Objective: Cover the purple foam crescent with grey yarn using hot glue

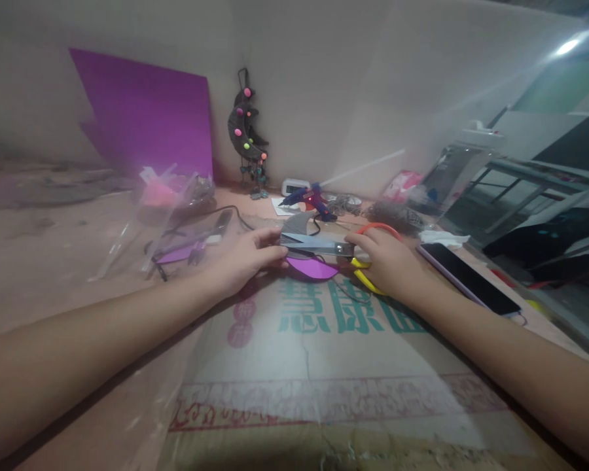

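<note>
My right hand (390, 258) grips a pair of scissors (341, 248) by its orange and yellow handles, the blades pointing left. My left hand (252, 258) pinches the left end of a curved purple piece (314, 268), which looks like foam sheet or card. Against it, behind the blades, shows a grey wrapped curved shape (298, 224); whether the two are joined I cannot tell. The blade tips lie close to my left fingertips. A thin dark cord trails below the piece over a printed cardboard sheet (275, 360).
A blue glue gun (310, 198) with a long clear stick stands behind the hands, near a small digital clock (295, 187). A grey moon ornament (245, 124) and purple sheet (152, 118) are against the wall. A phone (468, 278) lies right; plastic-wrapped materials (177, 190) lie left.
</note>
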`<state>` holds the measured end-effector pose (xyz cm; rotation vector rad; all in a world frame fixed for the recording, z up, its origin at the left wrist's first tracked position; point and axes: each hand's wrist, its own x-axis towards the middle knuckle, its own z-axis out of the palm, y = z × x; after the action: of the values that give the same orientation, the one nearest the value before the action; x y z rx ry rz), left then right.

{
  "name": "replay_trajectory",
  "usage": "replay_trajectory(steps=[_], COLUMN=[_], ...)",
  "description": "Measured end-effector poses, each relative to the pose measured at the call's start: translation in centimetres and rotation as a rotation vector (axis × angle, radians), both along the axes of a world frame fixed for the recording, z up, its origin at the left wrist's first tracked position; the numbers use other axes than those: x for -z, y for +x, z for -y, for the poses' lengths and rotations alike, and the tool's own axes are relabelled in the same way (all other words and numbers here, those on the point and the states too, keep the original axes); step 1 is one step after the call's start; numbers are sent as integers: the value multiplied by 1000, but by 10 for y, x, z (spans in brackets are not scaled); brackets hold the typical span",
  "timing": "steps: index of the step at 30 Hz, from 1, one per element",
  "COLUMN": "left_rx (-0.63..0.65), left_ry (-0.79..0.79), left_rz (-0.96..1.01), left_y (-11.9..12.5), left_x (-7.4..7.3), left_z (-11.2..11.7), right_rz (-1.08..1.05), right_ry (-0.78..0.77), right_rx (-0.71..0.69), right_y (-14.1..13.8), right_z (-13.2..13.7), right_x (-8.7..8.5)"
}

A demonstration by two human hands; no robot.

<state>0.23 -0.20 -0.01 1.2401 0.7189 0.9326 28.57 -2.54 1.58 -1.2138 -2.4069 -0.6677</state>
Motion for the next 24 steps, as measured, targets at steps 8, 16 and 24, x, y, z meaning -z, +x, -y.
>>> replay_trajectory(steps=[8, 16, 24], left_rx=[-6, -1, 14], left_ry=[4, -56, -9], left_rz=[-40, 3, -11], left_y=[-1, -2, -1], left_x=[0, 1, 2], left_z=[1, 0, -3], right_rz=[71, 82, 71], right_ry=[34, 46, 27], right_rx=[-28, -29, -9], right_y=[4, 5, 5], right_z=[-2, -2, -2], right_x=[1, 1, 1])
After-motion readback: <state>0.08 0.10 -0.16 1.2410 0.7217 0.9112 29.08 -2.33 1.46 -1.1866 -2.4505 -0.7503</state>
